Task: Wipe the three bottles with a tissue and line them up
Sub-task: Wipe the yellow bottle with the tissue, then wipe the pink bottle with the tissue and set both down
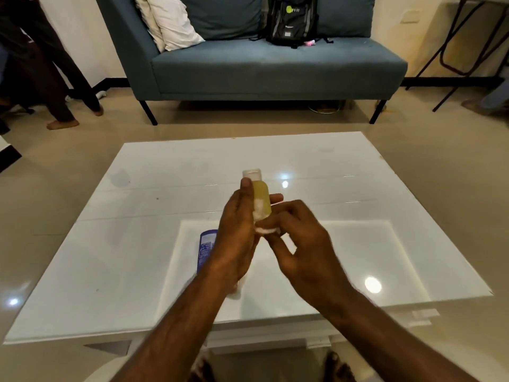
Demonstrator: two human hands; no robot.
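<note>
Hands wipe yellow bottle — blue bottle's label unreadable.

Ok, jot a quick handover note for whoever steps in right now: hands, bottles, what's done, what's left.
Left hand holds the yellow bottle upright above the white table.
Right hand pinches the tissue against the bottle's lower part.
Blue bottle lies on the table behind the left hand; a third bottle is mostly hidden under the left wrist.
Done: nothing lined up yet.
Left: finish wiping, do the others, line up all three.
</note>
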